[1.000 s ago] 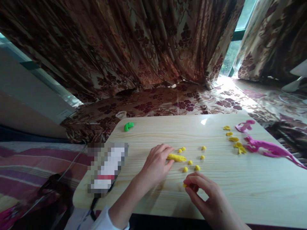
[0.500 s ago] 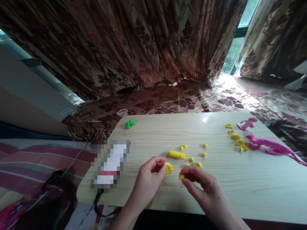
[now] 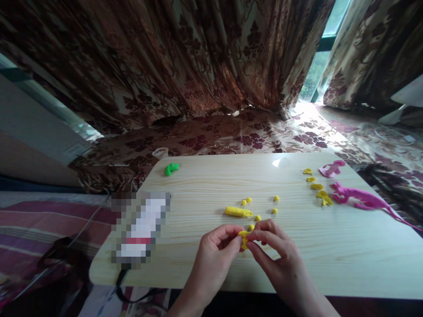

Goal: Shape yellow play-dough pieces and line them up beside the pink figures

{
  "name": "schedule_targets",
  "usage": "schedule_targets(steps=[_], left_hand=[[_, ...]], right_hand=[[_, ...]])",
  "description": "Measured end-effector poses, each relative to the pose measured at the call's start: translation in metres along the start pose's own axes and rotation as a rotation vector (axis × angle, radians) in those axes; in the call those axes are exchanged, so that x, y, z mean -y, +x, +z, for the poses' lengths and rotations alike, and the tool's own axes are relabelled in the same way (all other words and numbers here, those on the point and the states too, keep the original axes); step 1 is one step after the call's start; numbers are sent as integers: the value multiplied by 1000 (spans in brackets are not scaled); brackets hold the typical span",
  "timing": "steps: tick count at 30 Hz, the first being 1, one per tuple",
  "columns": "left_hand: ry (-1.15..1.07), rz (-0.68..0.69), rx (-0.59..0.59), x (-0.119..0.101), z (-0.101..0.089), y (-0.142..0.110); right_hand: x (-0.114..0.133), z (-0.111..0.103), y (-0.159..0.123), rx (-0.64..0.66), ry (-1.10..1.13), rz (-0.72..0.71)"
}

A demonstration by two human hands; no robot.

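Note:
My left hand (image 3: 218, 253) pinches a flattened round piece of yellow modelling clay (image 3: 243, 240) above the near part of the table. From the other side, the thumb and fingers of my right hand (image 3: 280, 251) close at the edge of that piece; the small yellow ball they held is now hidden by the fingertips. Just beyond the hands lies a yellow clay roll (image 3: 238, 212) with small marks at its right end. Several small yellow clay balls (image 3: 258, 218) are scattered around it, one (image 3: 251, 227) right behind my fingers.
A green clay piece (image 3: 171, 168) lies at the table's far left corner. Yellow clay scraps (image 3: 316, 186), a pink clay piece (image 3: 332, 169) and a long magenta figure (image 3: 363, 197) lie at right. A blurred-out flat object (image 3: 142, 229) with a black strap is on the left.
My right hand has moved left and brought its small yellow ball against the flattened clay piece. My left hand has shifted slightly right with that piece. The view has turned a little.

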State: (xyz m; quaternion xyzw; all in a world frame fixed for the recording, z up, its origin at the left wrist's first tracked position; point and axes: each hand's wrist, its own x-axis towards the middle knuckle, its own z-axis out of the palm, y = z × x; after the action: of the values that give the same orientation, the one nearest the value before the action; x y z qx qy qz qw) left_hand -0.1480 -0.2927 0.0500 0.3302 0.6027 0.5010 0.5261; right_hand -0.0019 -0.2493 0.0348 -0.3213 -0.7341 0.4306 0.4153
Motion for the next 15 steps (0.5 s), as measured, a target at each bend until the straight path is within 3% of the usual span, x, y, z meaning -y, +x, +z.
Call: schedule_targets(steps=[8,15], left_hand=[[-71,-39,18,-3,3,-2],[-349,-170,65,1,2,1]], right_hand=[[-3,-4,0,43,-126,-29],[-5,-10,-13,38,-420,-259]])
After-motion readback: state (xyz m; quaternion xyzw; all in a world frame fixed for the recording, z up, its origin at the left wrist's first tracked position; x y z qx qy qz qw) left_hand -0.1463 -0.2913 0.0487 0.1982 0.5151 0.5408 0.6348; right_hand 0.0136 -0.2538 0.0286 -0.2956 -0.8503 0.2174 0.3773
